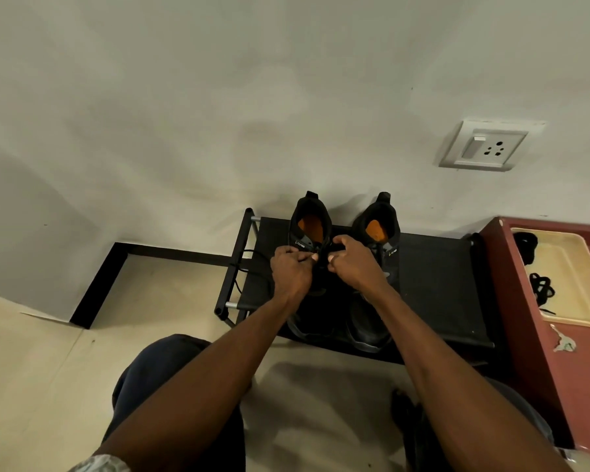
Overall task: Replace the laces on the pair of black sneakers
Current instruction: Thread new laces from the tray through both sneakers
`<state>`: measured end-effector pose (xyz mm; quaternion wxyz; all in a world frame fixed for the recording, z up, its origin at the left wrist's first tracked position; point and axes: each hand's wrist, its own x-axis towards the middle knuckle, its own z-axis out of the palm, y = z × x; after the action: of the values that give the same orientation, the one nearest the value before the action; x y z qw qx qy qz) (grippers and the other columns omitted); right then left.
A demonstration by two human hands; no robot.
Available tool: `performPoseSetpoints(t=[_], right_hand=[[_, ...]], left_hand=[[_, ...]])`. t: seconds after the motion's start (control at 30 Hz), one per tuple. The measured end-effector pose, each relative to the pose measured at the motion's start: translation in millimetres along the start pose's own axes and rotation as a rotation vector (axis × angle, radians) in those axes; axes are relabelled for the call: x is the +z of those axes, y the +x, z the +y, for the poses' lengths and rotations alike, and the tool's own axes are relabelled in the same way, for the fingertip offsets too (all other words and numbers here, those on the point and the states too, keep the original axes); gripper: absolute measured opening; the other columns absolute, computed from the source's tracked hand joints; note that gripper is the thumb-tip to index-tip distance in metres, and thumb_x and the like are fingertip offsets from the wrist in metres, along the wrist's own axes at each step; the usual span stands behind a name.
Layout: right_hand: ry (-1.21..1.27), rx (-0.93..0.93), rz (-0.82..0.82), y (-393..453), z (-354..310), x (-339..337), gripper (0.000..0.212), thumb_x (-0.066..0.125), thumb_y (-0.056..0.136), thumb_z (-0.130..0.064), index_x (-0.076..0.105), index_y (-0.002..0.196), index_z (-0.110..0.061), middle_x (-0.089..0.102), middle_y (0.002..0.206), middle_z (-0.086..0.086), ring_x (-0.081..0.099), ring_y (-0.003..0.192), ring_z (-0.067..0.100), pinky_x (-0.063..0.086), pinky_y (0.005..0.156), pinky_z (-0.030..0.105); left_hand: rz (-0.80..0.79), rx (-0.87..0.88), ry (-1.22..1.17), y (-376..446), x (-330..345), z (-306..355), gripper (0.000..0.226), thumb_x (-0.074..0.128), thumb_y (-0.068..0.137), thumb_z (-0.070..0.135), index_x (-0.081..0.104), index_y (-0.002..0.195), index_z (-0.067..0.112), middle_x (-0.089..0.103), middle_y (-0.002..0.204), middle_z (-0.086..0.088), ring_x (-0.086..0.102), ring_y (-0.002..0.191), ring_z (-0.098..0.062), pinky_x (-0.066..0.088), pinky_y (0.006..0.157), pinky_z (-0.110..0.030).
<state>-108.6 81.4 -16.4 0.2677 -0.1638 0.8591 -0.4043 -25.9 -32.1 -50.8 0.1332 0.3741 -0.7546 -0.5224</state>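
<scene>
A low black rack [436, 287] carries two black sneakers [310, 229] side by side.

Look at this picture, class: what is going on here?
A seated person is lacing a pair of black sneakers on a low black rack by the wall. Both hands, the left hand and the right hand, pinch a black lace over the left sneaker, whose loose end trails off to the left. The right sneaker stands beside it. More black laces lie in a cream tray on the right.
</scene>
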Motion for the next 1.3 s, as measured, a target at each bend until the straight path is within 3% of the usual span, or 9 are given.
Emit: performPoseSetpoints(t=[0.13,0.23,0.5,0.63,0.73,0.97,1.03,1.13,1.3], right_hand=[[0.014,0.009,-0.014,-2.2,-0.4,0.2,0.050,0.056,0.093,-0.016,0.047,0.143,-0.018,0.066,0.111,0.006,0.068,0.087,0.016,0.058,0.083,0.040],[-0.012,-0.001,-0.022,-3.7,0.2,1.7,0.049,0.056,0.095,-0.017,0.047,0.143,-0.016,0.066,0.112,0.007,0.067,0.087,0.016,0.057,0.079,0.036],[-0.004,-0.027,-0.011,-2.6,1.0,-1.2,0.041,0.060,0.094,-0.013,0.056,0.134,-0.012,0.069,0.112,0.008,0.067,0.095,0.018,0.056,0.088,0.038],[-0.023,-0.097,0.036,-7.1,0.9,-0.6,0.013,0.066,0.093,-0.016,0.070,0.104,-0.012,0.072,0.090,0.006,0.068,0.083,0.018,0.056,0.080,0.035],[-0.068,-0.121,0.023,-10.0,-1.5,3.2,0.016,0.066,0.095,-0.027,0.070,0.093,-0.012,0.068,0.086,0.003,0.064,0.078,0.014,0.048,0.066,0.025],[-0.063,-0.063,0.014,-5.9,-2.7,13.4,0.016,0.058,0.099,-0.020,0.061,0.085,-0.012,0.064,0.084,0.006,0.063,0.077,0.020,0.051,0.068,0.035],[0.059,0.029,0.013,-4.5,-3.0,15.2,0.020,0.056,0.100,-0.017,0.058,0.082,-0.010,0.066,0.085,0.013,0.066,0.076,0.025,0.056,0.070,0.039],[0.505,0.206,-0.002,-9.0,-10.9,9.7,0.021,0.046,0.104,-0.006,0.053,0.083,-0.007,0.060,0.080,0.011,0.061,0.066,0.021,0.054,0.055,0.022],[1.058,0.100,0.098,-14.2,-32.3,-37.3,0.015,0.042,0.101,0.005,0.055,0.093,0.004,0.069,0.078,0.016,0.071,0.077,0.029,0.060,0.079,0.036]], left_hand=[[-0.077,0.066,0.231,-3.7,-5.6,2.4,0.026,0.063,0.096,0.032,0.075,0.114,0.017,0.049,0.128,-0.004,0.040,0.119,-0.019,0.036,0.104,-0.032],[-0.114,0.163,0.455,-7.2,-6.9,5.4,0.029,0.055,0.100,0.033,0.072,0.119,0.019,0.043,0.134,-0.007,0.035,0.125,-0.026,0.034,0.107,-0.040],[-0.306,0.182,0.468,-18.3,-17.2,13.4,0.034,0.053,0.099,0.024,0.062,0.132,0.023,0.024,0.148,-0.011,0.022,0.137,-0.033,0.024,0.117,-0.046],[-0.374,0.267,0.613,-9.8,-39.9,25.8,0.068,0.062,0.096,0.031,0.029,0.154,0.036,0.036,0.141,-0.012,0.042,0.129,-0.033,0.042,0.108,-0.047],[-0.509,0.181,0.734,-0.1,-49.9,34.1,0.097,0.073,0.087,0.039,0.007,0.157,0.039,0.024,0.157,-0.015,0.042,0.135,-0.038,0.040,0.111,-0.051],[-0.534,0.165,0.580,0.5,-50.3,37.3,0.110,0.087,0.073,0.030,0.011,0.153,0.031,0.055,0.135,-0.014,0.061,0.115,-0.033,0.051,0.100,-0.044],[-0.504,0.171,0.548,0.5,-50.2,37.6,0.106,0.087,0.071,0.027,0.015,0.149,0.028,0.061,0.123,-0.014,0.065,0.103,-0.031,0.054,0.092,-0.042],[-0.496,0.181,0.526,4.6,-53.5,39.1,0.095,0.087,0.072,0.021,0.022,0.142,0.025,0.061,0.111,-0.009,0.064,0.093,-0.026,0.054,0.083,-0.037],[-0.483,0.185,0.559,13.0,-56.2,40.2,0.087,0.087,0.072,0.015,0.027,0.135,0.024,0.060,0.107,-0.009,0.064,0.085,-0.024,0.055,0.077,-0.037]])
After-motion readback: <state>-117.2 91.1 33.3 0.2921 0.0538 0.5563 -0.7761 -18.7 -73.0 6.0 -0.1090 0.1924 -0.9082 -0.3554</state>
